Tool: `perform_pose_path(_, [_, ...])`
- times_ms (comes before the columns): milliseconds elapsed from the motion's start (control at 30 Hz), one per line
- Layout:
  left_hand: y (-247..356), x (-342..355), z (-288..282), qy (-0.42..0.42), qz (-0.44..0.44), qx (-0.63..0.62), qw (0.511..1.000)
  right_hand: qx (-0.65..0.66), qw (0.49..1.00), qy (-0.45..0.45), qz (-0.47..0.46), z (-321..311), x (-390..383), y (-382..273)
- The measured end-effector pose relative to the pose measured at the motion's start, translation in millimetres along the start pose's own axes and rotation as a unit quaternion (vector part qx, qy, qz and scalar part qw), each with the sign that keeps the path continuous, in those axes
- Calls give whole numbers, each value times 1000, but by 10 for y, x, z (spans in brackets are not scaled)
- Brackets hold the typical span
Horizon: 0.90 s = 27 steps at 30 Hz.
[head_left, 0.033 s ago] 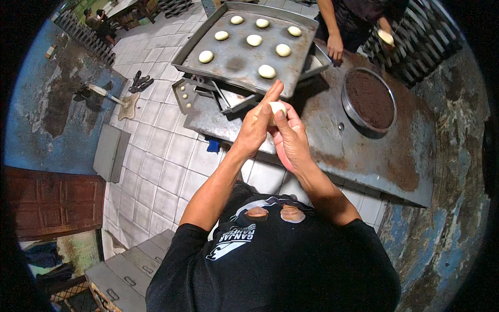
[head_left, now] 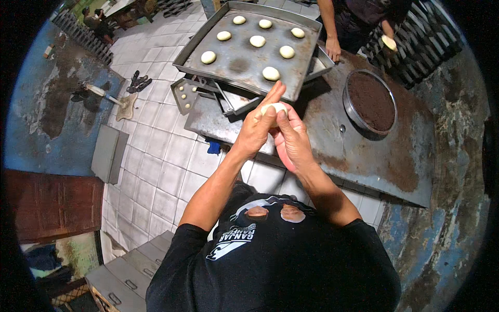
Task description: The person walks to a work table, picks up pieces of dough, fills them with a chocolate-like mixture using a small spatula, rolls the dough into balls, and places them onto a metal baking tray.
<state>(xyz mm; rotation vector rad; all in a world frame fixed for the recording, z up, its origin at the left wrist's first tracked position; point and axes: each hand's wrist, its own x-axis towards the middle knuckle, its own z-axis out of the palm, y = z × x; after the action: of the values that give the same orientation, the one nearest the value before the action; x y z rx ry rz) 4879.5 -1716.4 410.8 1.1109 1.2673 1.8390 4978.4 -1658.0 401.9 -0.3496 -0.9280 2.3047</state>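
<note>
Both of my hands meet at the near edge of a metal baking tray (head_left: 291, 83), closed around one pale dough ball (head_left: 274, 107). My left hand (head_left: 252, 130) cups it from the left, its fingers pointing up toward the tray. My right hand (head_left: 294, 134) holds it from the right, and the two thumbs press on the ball from the near side. What lies under the dough is hidden by the fingers. Several similar dough balls sit spaced apart on the tray, the nearest dough ball (head_left: 271, 73) just beyond my fingertips.
A round metal bowl (head_left: 350, 110) of dark brown crumbly filling stands right on the worn metal table (head_left: 317, 135), beside a spoon (head_left: 342, 129). More trays lie under the top one. Across the table, a co-worker's hand (head_left: 332, 49) rests; their other holds a pale piece (head_left: 389, 43).
My thumbs have shifted on the dough ball, the left one moving rightward, closer to the right one. The whole view has moved slightly.
</note>
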Motion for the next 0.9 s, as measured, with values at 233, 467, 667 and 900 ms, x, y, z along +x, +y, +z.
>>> perform_pose_path(233, [-51, 488, -1311, 83, 108, 171, 976, -174, 981, -9, 86, 551, 1130, 339])
perform_pose_path(467, [-54, 540, -2721, 187, 42, 51, 980, -825, 529, -111, -164, 83, 2589, 634])
perform_pose_path(667, [-285, -72, -3618, 267, -70, 166, 947, -851, 436, -239, -170, -277, 2823, 923])
perform_pose_path(900, [-219, 111, -3822, 289, -15, 175, 941, -733, 649, -186, 83, 77, 3196, 695])
